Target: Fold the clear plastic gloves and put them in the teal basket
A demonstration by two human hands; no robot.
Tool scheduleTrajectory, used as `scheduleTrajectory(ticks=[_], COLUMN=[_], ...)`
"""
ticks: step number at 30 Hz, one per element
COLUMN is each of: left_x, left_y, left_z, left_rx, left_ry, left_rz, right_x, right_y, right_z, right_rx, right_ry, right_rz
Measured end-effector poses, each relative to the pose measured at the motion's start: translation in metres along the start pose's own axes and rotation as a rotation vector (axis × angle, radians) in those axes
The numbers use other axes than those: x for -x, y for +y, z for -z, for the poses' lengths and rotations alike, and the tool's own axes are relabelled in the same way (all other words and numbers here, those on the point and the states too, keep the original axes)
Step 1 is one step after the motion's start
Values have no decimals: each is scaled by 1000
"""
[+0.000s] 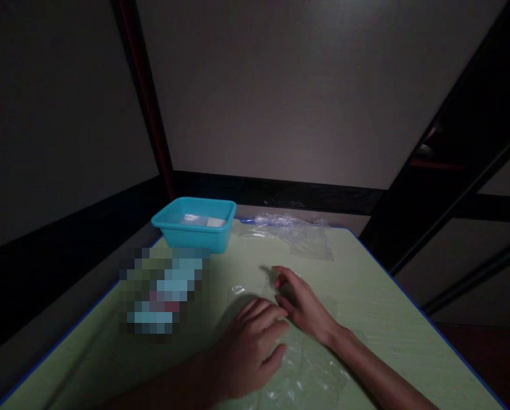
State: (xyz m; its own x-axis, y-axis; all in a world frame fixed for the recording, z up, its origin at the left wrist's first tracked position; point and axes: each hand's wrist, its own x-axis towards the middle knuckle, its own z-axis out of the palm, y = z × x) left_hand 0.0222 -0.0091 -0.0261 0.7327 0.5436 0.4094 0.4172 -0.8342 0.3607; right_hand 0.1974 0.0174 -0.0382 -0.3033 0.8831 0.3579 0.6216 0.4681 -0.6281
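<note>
The turquoise rectangular plastic basin (198, 236) conceals part of a white piece (216, 222) inside. Before the basin, a pixelated pale-blue elongated item (175, 285) is unidentifiable. Nearer and right of the basin, the bare left hand (255, 346) partly covers crinkled clear plastic film (298, 380), cut off by the bottom edge.

The single head-worn view looks forward and down from close above the near end of the table (366, 290), which fills the lower middle, toward a wall panel (272, 97) at upper centre.
</note>
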Motion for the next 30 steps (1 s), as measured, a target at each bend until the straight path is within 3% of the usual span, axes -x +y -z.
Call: scheduleTrajectory(ticks=[5, 8, 13, 23, 30], left_x=[-3, -1, 1, -1, 0], left_y=[-8, -7, -4, -5, -6], left_z=[-1, -3, -3, -4, -4], left_rx=[-88, -95, -103, -72, -77], left_ry=[-41, -74, -150, -159, -159], left_rz=[83, 70, 59, 64, 60], right_x=[-1, -2, -3, -3, -4], right_y=[2, 0, -1, -8, -5], right_z=[6, 13, 14, 15, 14], right_rx=[139, 245, 179, 79, 159], right_ry=[85, 36, -2, -198, -253], right_rz=[-14, -39, -76, -26, -26])
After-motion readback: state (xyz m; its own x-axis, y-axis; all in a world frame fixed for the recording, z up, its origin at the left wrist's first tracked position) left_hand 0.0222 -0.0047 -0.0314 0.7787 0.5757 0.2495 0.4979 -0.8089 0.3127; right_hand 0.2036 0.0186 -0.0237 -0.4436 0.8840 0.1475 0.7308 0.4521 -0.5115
